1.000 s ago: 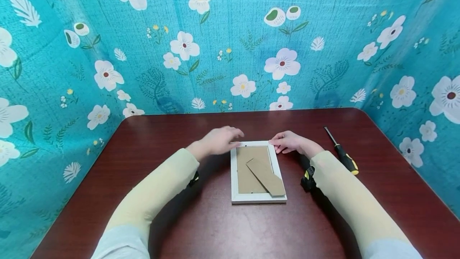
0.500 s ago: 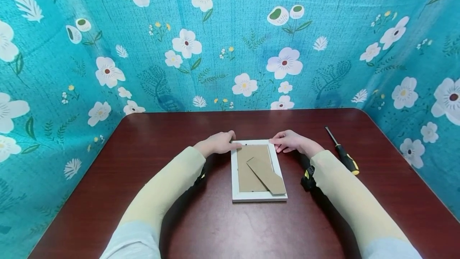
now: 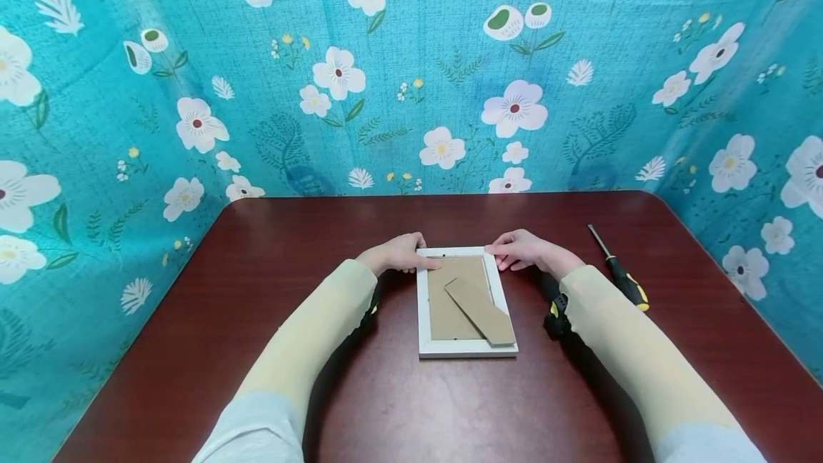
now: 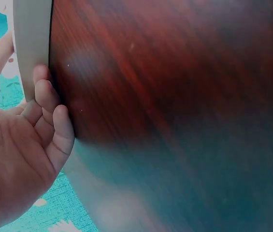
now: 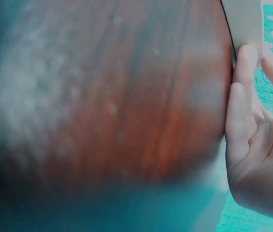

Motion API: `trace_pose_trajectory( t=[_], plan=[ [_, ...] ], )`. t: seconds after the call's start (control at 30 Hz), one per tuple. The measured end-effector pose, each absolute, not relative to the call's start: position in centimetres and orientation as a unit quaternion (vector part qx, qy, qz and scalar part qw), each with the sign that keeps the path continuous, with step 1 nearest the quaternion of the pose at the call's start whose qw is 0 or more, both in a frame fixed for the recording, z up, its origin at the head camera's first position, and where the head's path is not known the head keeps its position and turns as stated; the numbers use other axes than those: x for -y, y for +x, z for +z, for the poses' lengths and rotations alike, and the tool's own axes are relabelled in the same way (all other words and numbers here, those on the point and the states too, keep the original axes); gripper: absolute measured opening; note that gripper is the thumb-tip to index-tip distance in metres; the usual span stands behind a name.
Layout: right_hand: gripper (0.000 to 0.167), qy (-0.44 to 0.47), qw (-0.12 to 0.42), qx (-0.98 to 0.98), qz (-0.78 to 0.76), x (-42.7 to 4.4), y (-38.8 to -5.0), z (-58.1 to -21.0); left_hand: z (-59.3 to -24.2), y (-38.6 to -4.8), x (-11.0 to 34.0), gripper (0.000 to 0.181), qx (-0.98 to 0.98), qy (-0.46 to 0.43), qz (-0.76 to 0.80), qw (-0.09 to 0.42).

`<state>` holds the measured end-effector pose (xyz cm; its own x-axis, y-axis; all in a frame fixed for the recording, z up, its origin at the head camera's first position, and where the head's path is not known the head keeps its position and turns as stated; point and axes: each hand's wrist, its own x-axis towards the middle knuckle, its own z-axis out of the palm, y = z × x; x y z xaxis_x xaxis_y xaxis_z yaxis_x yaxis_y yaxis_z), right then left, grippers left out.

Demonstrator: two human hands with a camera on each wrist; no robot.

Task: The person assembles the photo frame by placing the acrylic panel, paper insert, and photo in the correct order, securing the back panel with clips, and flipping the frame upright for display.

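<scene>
A white picture frame [image 3: 424, 316] lies face down on the table, its brown backboard [image 3: 442, 320] and slanted cardboard easel stand [image 3: 482, 309] facing up. My left hand [image 3: 401, 254] grips the far left corner, thumb over the top and fingers against the side. At the far right corner, my right hand [image 3: 522, 249] pinches the frame between thumb and fingers. The left wrist view shows curled fingers [image 4: 47, 94] touching the frame's side edge [image 4: 34, 36]. In the right wrist view, fingers [image 5: 245, 67] likewise press the opposite edge [image 5: 245, 21]. The frame's front is hidden.
A screwdriver [image 3: 622, 279] with a black and yellow handle lies right of the right forearm. Black and yellow devices sit at both wrists. The dark red table [image 3: 398, 406] meets a teal flowered cloth [image 3: 386, 91] at its back and sides.
My left hand has come down from above the frame's far left corner and now grips it. The right hand keeps its hold. The whole view has shifted slightly.
</scene>
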<state>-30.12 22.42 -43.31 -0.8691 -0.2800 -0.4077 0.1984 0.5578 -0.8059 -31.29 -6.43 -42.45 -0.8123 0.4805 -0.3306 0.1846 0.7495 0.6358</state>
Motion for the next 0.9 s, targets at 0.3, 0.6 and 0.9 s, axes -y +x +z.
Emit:
trace_pose_trajectory(
  t=[0.3,0.6,0.9],
  plan=[
    [0.041,-0.019,0.245,-0.845,-0.474,-22.1,-29.8,-42.9,-42.3,-30.9,6.2,0.042,-0.900,0.167,0.324,0.239],
    [0.034,-0.081,0.152,-0.900,-0.401,-22.2,-26.9,-42.7,-42.5,-30.4,6.2,0.042,-0.902,0.159,0.323,0.237],
    [0.035,-0.132,-0.001,-0.980,-0.150,-26.5,-24.1,-41.8,-42.7,-30.7,6.3,0.042,-0.904,0.158,0.322,0.232]
  ],
)
